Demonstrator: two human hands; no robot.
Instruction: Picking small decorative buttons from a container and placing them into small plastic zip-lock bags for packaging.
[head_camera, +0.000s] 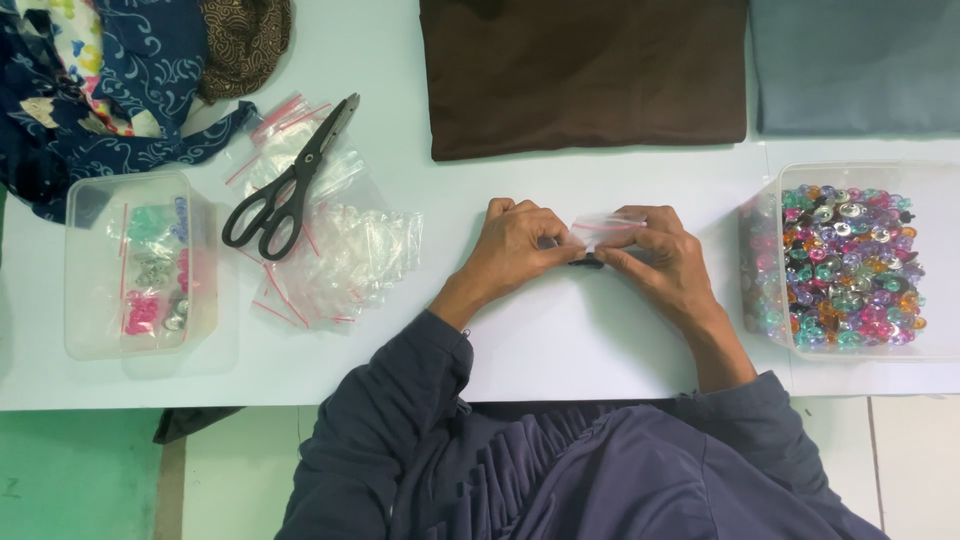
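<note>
Left hand (520, 245) and right hand (655, 255) met at mid-desk (560, 340), fingers curled and pinched on a small clear zip bag (605, 228) with a red seal line. Small dark item (587, 262) seen just under the bag, between the fingertips; kind not discernible. Clear tub of multicoloured beads (850, 265) placed near the right hand. Black scissors (290, 185) laid on a pile of empty zip bags (340, 255), left of the hands. Folded brown cloth (585, 75) positioned beyond the hands.
</note>
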